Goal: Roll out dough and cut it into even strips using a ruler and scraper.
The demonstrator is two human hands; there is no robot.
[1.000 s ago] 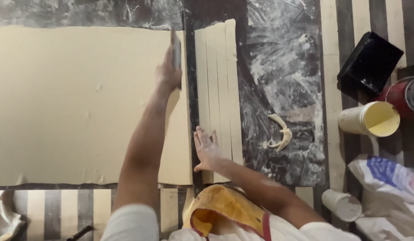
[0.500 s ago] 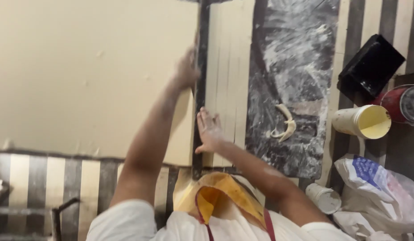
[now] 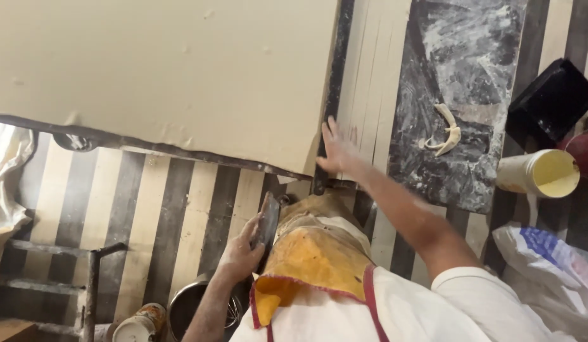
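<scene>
My left hand (image 3: 240,253) hangs below the table edge, close against my yellow apron (image 3: 313,253). Its fingers are curled around a dark, flat blade (image 3: 266,221), gripping it along one side with the edge pointing up and away from the dough, which I judge keeps it from marking the sheet.

My right hand (image 3: 335,152) lies flat, fingers spread and holding nothing, on the near ends of the cut dough strips (image 3: 370,82). The open palm presses the ends down at the table edge, apparently to keep the strips from shifting.

The strips are pale, narrow and parallel, with thin dark slits between them. A bare dark gap separates them from the large dough sheet (image 3: 167,76), which is smooth, matte and cream-coloured, with a few small dimples; its near edge overhangs the table slightly.

To the right, the dark stone worktop (image 3: 465,76) is smeared with flour and carries a small curled dough scrap (image 3: 444,132), well apart from the strips.

Beyond the worktop stand a pale yellow plastic cup (image 3: 539,174) and a black tray (image 3: 550,101). A white plastic bag (image 3: 547,266) lies near my right arm. Below my left hand sits a metal bowl (image 3: 192,310) on the striped floor.
</scene>
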